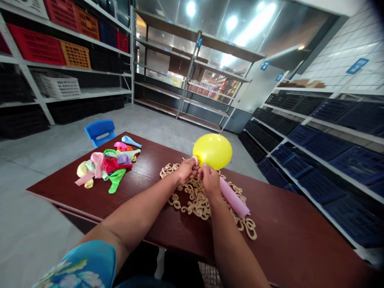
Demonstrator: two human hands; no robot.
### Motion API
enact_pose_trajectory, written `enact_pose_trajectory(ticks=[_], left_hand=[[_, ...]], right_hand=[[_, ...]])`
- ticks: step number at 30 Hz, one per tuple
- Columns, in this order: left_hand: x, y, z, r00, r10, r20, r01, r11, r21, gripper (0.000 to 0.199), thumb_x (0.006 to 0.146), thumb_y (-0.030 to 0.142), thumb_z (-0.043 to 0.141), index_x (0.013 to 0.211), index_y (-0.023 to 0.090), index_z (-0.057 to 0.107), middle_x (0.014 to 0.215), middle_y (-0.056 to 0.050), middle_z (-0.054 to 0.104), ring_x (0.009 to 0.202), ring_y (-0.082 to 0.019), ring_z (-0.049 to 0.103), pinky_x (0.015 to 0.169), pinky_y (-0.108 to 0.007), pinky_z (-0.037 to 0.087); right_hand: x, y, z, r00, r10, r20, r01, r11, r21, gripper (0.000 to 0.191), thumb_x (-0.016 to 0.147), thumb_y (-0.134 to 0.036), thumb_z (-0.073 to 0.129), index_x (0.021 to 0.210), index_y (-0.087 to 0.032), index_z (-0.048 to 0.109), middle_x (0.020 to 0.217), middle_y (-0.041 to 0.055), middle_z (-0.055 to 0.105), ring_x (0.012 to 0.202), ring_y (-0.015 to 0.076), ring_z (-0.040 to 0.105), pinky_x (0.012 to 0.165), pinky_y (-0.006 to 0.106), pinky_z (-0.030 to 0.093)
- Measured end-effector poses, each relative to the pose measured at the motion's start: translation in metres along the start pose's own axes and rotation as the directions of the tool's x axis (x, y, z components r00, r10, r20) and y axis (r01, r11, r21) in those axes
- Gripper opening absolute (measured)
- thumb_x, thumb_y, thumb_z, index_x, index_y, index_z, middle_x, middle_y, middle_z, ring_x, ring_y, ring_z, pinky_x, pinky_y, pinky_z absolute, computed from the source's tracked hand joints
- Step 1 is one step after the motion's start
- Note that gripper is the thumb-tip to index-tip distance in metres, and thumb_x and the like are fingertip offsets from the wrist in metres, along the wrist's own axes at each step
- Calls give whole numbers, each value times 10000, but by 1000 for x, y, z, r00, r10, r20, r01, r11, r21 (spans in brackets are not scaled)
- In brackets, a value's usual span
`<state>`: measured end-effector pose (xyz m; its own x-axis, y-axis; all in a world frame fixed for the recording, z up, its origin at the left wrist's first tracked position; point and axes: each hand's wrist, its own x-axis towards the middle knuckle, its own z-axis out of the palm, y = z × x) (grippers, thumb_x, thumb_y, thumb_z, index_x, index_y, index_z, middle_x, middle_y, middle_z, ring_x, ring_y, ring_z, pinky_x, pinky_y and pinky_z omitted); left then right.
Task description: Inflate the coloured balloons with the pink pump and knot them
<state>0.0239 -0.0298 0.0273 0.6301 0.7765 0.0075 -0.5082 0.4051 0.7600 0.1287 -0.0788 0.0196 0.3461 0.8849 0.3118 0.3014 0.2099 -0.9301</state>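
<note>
An inflated yellow balloon (pixel 213 152) is held up above the table by its neck end. My left hand (pixel 188 170) is closed, its fingers pinching at the balloon's neck. Close beside it, my right hand (pixel 209 179) is closed too, with its fingertips at the same neck; the exact grip there is too small to make out. Beneath both hands lies a heap of beige curly loops (pixel 198 200), like a coiled cord or chain. A pink cylinder (pixel 234 198), perhaps a balloon pump, rests on the heap at the right of my right hand.
Several uninflated balloons (pixel 111 162) in many colours lie on the left of the dark red table (pixel 150 180). A blue chair (pixel 100 132) stands behind it. Shelves with red crates (pixel 37 44) line the left side, and dark blue crates (pixel 318 160) fill the right shelves.
</note>
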Motion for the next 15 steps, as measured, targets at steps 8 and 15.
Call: enact_pose_trajectory(ticks=[8,15], left_hand=[[-13,18,6,961,-146,236,210,939,-273,202,787,224,529,687,161,365,559,70,229,363,-10,186,321,-118,119],[-20,11,16,881,-276,383,414,843,-344,168,768,127,513,692,154,365,575,64,227,362,-4,195,312,-97,128]], right_hand=[[12,29,7,993,11,120,-29,988,153,337,787,-483,449,907,-223,627,838,10,662,758,155,599,683,295,488],[2,23,14,949,-37,313,-110,892,438,336,745,-389,557,1044,-241,586,1048,32,617,905,159,593,776,293,494]])
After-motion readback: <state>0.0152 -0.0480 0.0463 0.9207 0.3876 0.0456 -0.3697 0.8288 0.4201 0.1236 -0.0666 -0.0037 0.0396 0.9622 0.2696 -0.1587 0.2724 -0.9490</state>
